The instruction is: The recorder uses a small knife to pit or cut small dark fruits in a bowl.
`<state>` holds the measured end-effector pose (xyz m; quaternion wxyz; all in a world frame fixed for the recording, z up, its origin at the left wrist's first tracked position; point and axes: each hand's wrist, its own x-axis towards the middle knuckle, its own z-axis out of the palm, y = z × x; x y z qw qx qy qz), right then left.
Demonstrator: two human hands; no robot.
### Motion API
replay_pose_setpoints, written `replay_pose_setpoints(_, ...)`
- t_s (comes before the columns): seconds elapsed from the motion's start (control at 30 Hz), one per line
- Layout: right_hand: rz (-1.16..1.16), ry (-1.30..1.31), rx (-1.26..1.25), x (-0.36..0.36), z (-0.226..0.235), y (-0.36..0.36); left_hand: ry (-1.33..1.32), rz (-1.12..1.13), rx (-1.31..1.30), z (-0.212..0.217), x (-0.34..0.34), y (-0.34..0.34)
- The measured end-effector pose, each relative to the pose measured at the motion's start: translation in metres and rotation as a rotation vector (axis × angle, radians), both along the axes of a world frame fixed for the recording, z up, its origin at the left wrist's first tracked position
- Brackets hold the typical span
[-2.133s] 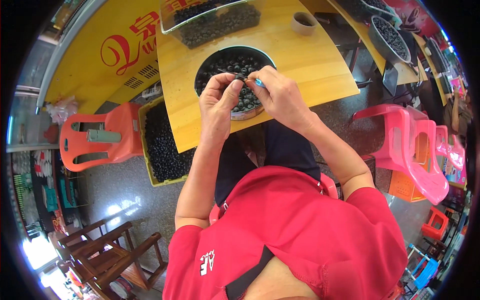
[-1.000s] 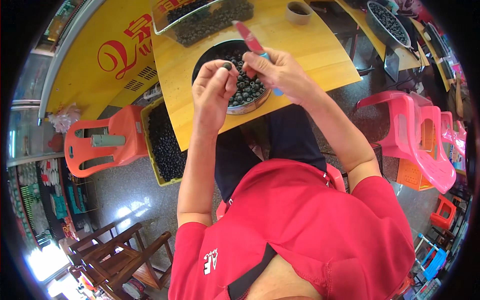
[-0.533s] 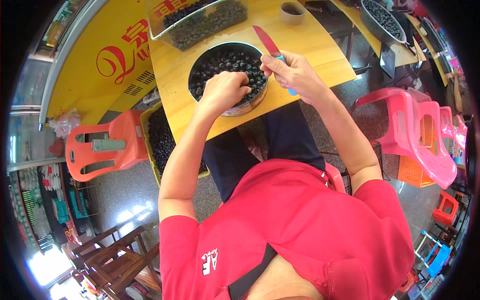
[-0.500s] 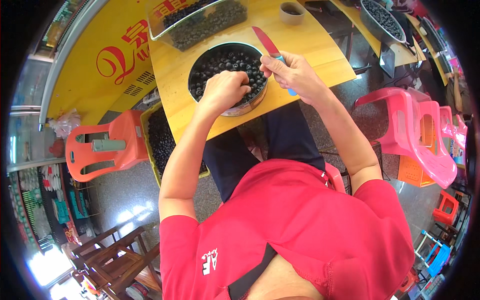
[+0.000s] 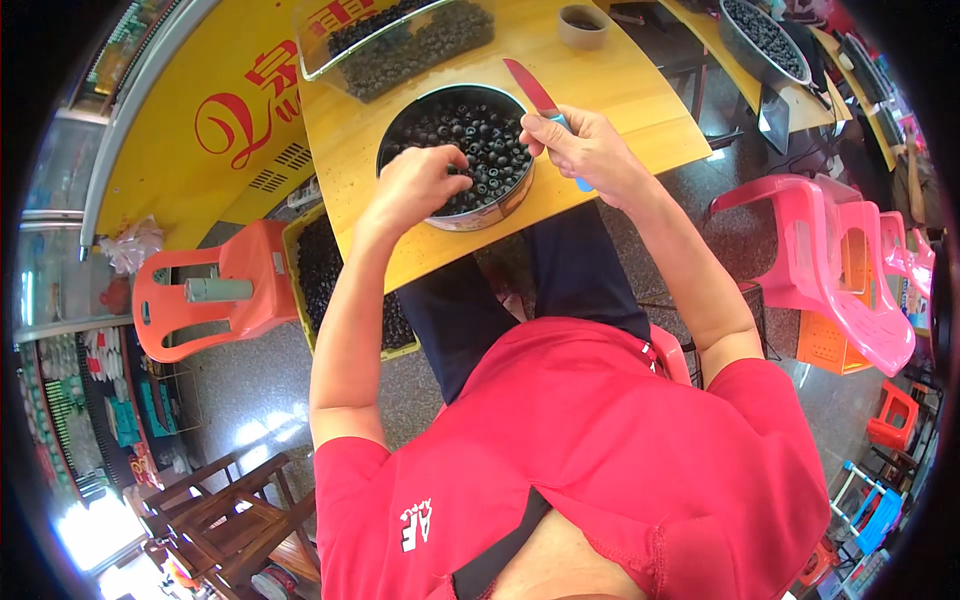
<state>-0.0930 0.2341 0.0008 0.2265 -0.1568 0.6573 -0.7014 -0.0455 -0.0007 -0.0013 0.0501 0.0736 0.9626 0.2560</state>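
A round tin (image 5: pixel 508 212) near the front edge of the wooden table holds many small, dark, round pieces (image 5: pixel 490 150); whether they are berries or shells I cannot tell. My left hand (image 5: pixel 415 185) reaches over its left side, with bent fingers down among the pieces. What those fingers hold, if anything, is hidden. At the tin's right rim, my right hand (image 5: pixel 590 150) is closed round a knife (image 5: pixel 532 88). Its red blade points up and away to the left, and the blue handle shows below the palm.
Behind the tin stands a clear plastic box (image 5: pixel 415 55) of similar dark pieces, with a small cup (image 5: pixel 583 28) to its right. A yellow crate (image 5: pixel 292 240) is on the floor at left, beside an orange chair (image 5: pixel 215 290). Pink chairs (image 5: pixel 820 260) stand at right.
My left hand has shifted left and slightly nearer within the tin, its thumb and forefinger now showing more. My right hand and the knife have hardly moved.
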Motion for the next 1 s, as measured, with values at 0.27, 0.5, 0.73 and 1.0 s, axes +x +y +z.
replay_pose_setpoints(0.27, 0.012, 0.011, 0.012, 0.007, 0.003, -0.003, -0.083, 0.132, 0.494, -0.004, -0.002, 0.003)
replay_pose_setpoints(0.5, 0.100, -0.028, -0.090, 0.016, 0.006, -0.025, 0.032, 0.161, 1.036, 0.018, 0.022, 0.021)
replay_pose_setpoints(0.73, 0.063, -0.036, -0.221, 0.022, 0.012, -0.038, 0.194, 0.182, 0.978, 0.003, 0.030, 0.027)
replay_pose_setpoints(1.0, 0.103, -0.212, -0.258, 0.010, 0.011, -0.033, 0.040, 0.224, 1.377, -0.001, 0.031, 0.029)
